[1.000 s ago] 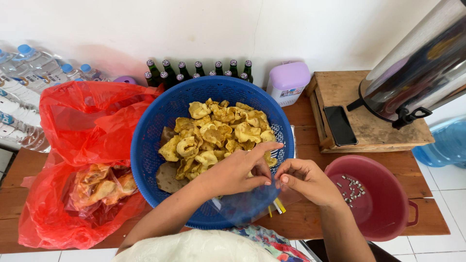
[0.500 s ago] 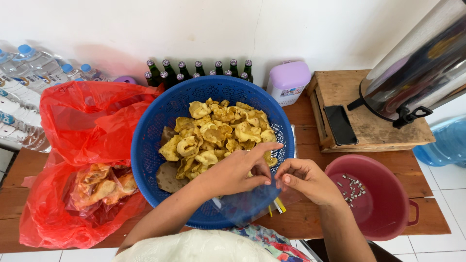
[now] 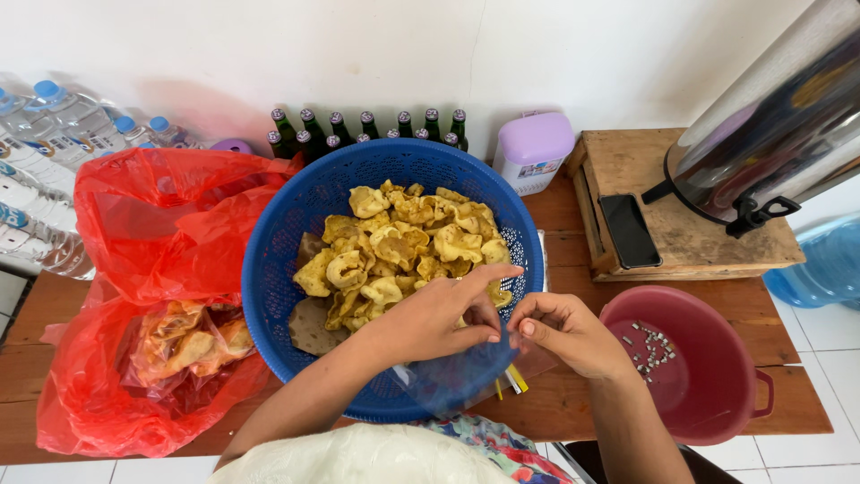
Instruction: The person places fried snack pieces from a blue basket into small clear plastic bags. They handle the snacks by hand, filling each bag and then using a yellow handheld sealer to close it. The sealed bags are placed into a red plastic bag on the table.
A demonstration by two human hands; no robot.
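At the lower centre of the frame my left hand (image 3: pixel 441 315) and right hand (image 3: pixel 563 330) meet over the near rim of the blue basket (image 3: pixel 278 269), each pinching an edge of a clear plastic bag (image 3: pixel 448 381) that hangs between them. The basket sits mid-desk holding yellow crackers (image 3: pixel 408 246). A red plastic bag (image 3: pixel 134 287) lies to its left and a maroon bucket (image 3: pixel 717 394) at lower right.

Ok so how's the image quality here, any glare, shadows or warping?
Head view: sharp, evenly daylit. Glare streaks on the steel urn; a soft shadow on the wall behind the red bag; wide-lens bending at the edges; the thin clear plastic between the hands is hard to make out.
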